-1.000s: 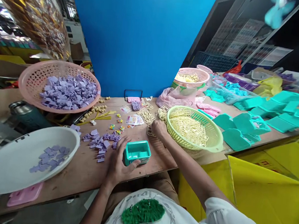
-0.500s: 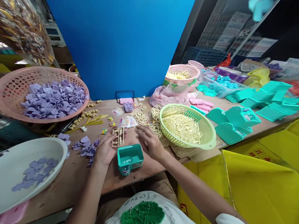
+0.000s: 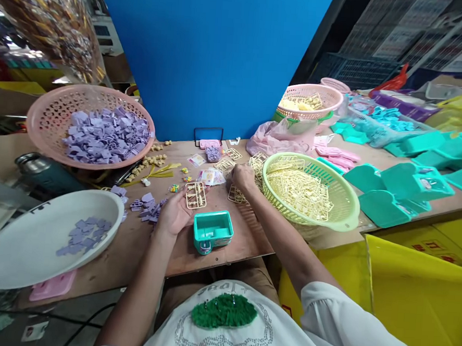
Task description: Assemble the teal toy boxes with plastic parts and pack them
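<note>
Over scuffed plywood (image 3: 226, 248), left hand (image 3: 176, 214) pinches a cream plastic sprue (image 3: 196, 195); right hand (image 3: 243, 177) fingers flat lattice frames (image 3: 237, 195).

A blue wall (image 3: 218, 52) stands behind the brown wooden tabletop (image 3: 132, 250), and a second tabletop (image 3: 376, 160) runs off to the right. Dark shelves (image 3: 403, 42) with stacked packets fill the upper right, above a dark blue crate (image 3: 350, 70). Yellow sheeting (image 3: 412, 288) hangs below the table edge on the right, and daylight shows at the far left.
</note>
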`<move>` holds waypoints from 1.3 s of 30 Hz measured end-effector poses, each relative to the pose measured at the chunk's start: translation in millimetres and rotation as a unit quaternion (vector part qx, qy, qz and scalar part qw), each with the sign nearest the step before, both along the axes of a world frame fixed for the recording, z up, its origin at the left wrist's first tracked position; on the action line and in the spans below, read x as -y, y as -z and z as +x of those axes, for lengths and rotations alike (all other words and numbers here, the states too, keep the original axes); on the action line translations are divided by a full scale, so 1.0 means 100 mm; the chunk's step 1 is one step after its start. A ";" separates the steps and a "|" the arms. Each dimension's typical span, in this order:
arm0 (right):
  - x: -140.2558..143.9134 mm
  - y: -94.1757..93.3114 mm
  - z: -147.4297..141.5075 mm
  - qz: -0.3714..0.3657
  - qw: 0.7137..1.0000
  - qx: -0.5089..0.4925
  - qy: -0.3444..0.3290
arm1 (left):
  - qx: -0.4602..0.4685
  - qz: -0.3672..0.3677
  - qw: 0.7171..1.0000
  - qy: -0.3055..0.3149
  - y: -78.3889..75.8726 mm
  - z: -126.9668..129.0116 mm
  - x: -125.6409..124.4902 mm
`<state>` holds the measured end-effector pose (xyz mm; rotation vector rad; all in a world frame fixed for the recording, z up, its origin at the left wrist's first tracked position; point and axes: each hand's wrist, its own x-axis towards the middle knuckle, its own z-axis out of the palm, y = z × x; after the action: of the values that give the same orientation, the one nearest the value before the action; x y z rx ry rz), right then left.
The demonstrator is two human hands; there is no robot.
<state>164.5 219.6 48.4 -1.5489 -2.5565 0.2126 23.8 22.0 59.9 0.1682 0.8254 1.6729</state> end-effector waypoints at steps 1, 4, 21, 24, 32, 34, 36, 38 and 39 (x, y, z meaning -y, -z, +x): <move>0.08 -0.04 0.05 0.015 1.000 -0.012 -0.025 | 0.001 -0.007 1.000 0.001 0.00 0.01 -0.01; 0.44 -0.10 0.19 0.056 0.991 -0.045 -0.111 | 0.020 -0.025 0.999 0.013 -0.04 0.06 -0.07; -0.27 -0.46 1.73 -0.025 0.980 -0.183 0.071 | -0.008 -0.020 0.998 0.063 -0.14 0.56 -0.16; -0.28 -0.53 1.85 -0.041 0.955 -0.275 0.104 | -0.019 -0.001 0.998 0.059 -0.16 0.60 -0.14; 0.21 -0.79 1.86 -0.170 0.826 -0.536 0.045 | 0.006 0.026 0.999 0.047 -0.21 0.79 -0.17; 0.44 -0.75 1.64 -0.240 0.753 -0.612 0.015 | 0.014 0.024 0.999 0.039 -0.20 0.84 -0.17; 0.67 -0.67 1.40 -0.298 0.688 -0.662 -0.003 | 0.018 0.031 0.999 0.030 -0.18 0.86 -0.15; 0.86 -0.57 1.17 -0.316 0.666 -0.676 -0.010 | 0.012 0.048 0.999 0.023 -0.15 0.85 -0.12; 0.93 -0.52 1.07 -0.314 0.666 -0.677 -0.011 | 0.004 0.056 0.998 0.019 -0.14 0.84 -0.10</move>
<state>271.4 126.9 100.6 -0.7582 -1.2321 1.6329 107.7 32.2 73.4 0.2527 0.7182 1.6838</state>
